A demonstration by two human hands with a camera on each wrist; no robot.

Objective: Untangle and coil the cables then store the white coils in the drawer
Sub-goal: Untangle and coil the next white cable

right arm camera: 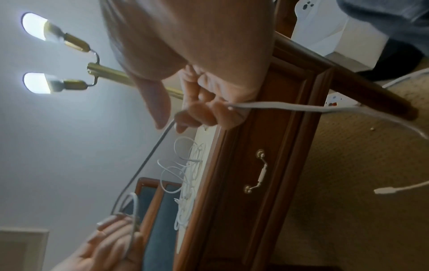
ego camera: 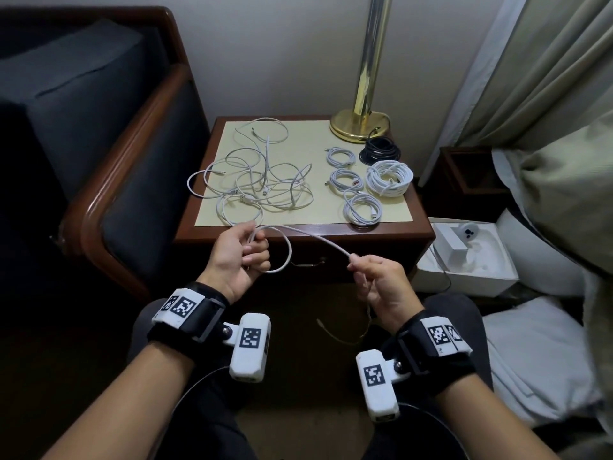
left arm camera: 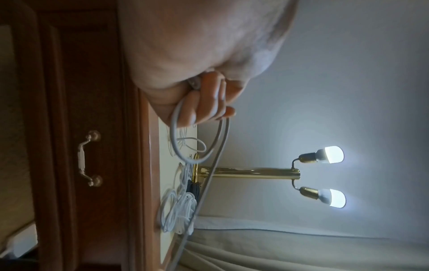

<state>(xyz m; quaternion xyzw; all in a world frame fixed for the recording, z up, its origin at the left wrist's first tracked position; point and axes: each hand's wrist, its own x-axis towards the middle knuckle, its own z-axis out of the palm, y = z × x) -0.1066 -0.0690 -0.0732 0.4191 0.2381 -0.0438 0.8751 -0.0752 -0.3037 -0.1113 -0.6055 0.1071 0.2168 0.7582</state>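
In front of the nightstand, my left hand grips a small loop of a white cable; the same loop hangs from its fingers in the left wrist view. The cable runs right to my right hand, which pinches it, its loose end dangling toward the floor. A tangle of white cables lies on the nightstand top. Several white coils and one black coil sit at its right. The drawer below is closed.
A brass lamp base stands at the nightstand's back right. A dark armchair is at the left. An open white box sits on the floor to the right, beside curtains and bedding.
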